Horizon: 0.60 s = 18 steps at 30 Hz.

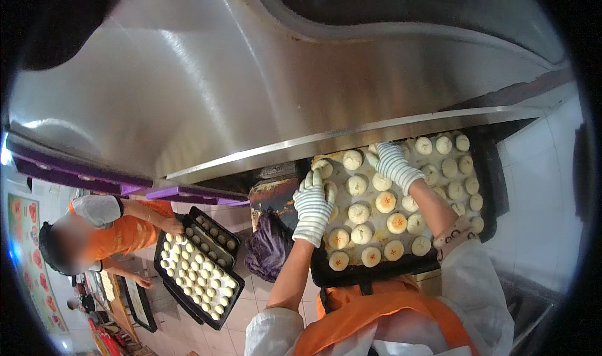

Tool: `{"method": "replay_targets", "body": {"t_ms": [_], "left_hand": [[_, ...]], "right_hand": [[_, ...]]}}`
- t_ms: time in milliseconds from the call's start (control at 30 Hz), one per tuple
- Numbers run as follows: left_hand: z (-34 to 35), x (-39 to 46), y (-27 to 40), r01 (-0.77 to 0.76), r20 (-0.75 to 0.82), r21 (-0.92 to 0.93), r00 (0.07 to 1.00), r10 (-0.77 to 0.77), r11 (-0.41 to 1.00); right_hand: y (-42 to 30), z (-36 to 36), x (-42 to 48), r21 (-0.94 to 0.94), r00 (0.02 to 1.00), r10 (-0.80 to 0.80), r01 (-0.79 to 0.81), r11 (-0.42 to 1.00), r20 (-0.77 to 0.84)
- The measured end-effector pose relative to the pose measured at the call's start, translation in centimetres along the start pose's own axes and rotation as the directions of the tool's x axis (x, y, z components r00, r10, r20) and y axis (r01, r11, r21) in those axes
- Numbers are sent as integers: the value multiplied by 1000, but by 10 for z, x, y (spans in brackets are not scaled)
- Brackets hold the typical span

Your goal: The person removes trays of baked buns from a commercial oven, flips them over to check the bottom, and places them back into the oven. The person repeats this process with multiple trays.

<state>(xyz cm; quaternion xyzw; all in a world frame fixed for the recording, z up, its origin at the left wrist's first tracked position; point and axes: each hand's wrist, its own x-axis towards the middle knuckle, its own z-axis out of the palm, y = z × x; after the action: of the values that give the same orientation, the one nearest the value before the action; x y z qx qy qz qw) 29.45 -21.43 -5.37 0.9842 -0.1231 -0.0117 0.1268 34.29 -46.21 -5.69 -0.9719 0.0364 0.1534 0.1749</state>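
Note:
A black baking tray (357, 280) lined with paper lies in front of me, bearing rows of round pastries; some show a red mark on a browned face, others are pale. My left hand (312, 208), in a striped knit glove, reaches over the tray's left side, fingertips at a pale pastry (322, 168). My right hand (395, 163), gloved alike, is at the far side of the tray, its fingers by another pale pastry partly hidden under them. Whether either hand grips a pastry is hard to tell.
A large stainless steel panel (282, 97) rises beyond the tray. A dark purple cloth (269, 248) hangs left of it. Further left, a person in an orange apron (124, 229) reaches to trays (237, 292) of small pale dough rounds.

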Motion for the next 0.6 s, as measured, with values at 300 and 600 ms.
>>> {"method": "replay_targets", "body": {"t_ms": [300,600], "left_hand": [[-1,87,12,-126,236,215,969,74,968],[13,66,-3,100,-32,-289,993,-114,952]], "right_hand": [[46,-7,-42,-92,991,1,-13,996,-135],[69,4,-23,-17,972,-12,9,1000,-236]]}}
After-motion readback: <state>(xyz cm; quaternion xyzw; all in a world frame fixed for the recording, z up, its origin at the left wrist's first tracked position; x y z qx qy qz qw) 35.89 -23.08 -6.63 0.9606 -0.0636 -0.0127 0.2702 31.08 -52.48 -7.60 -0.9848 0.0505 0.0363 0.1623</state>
